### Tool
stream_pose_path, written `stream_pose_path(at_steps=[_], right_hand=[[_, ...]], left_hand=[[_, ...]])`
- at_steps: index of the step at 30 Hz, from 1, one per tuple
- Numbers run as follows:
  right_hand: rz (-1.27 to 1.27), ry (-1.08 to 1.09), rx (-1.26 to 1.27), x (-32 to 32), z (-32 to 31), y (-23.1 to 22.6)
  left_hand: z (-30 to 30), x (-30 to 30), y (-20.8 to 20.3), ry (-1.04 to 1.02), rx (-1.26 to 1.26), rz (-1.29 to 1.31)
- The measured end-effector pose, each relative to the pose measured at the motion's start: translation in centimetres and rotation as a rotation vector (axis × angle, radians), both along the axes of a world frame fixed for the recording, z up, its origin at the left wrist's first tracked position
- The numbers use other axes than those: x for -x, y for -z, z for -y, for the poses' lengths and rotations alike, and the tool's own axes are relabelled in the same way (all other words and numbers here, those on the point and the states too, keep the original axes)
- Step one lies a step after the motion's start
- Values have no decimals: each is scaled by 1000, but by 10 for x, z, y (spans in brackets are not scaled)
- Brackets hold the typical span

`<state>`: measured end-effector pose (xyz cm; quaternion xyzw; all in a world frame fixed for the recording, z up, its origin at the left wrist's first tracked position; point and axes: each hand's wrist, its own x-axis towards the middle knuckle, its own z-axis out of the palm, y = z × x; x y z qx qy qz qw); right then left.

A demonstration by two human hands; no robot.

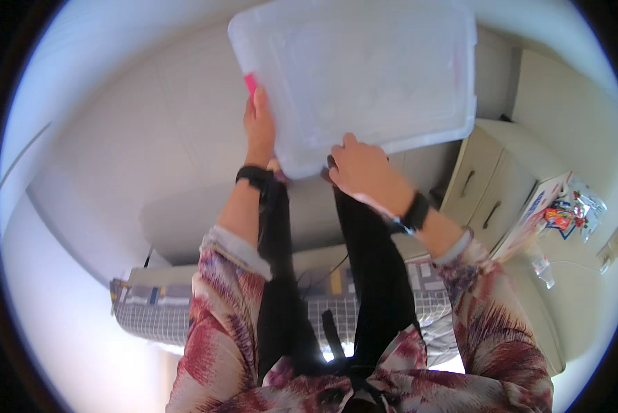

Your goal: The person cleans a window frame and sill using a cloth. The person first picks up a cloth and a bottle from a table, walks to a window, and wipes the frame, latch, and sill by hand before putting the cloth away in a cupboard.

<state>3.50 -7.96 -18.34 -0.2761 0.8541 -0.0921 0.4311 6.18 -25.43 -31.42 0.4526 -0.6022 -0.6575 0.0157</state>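
Note:
A translucent white plastic storage box (371,76) is in front of me, its lid side facing me and a pink latch (250,84) on its left edge. My left hand (259,131) grips that left edge, the thumb beside the latch and the other fingers hidden behind the box. At the near edge, my right hand (364,168) is closed, with its fingers curled inward. A small dark patch shows by its fingertips, but I cannot make out what they hold.
Below lies a bed with a grey checked cover (157,313). On the right stands a cream cabinet (484,182) with dark handles. Nearby are a white carton (525,213), colourful packets (563,219), a clear plastic bottle (543,270) and a wall socket (611,249) with a cable.

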Motion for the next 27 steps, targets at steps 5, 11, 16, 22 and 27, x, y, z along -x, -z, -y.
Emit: stream_pose_path(at_steps=[5, 11, 16, 22, 27], right_hand=[[-379, 198, 355, 52, 39, -17], [-613, 9, 692, 94, 60, 64], [-683, -242, 568, 144, 25, 80], [-662, -154, 484, 169, -37, 68], [-688, 272, 529, 183, -27, 59]], left_hand=[[15, 1, -17, 101, 226, 215], [-6, 16, -23, 119, 449, 210], [14, 7, -14, 117, 422, 279], [8, 7, -18, 105, 395, 264], [14, 7, -9, 72, 368, 242]])
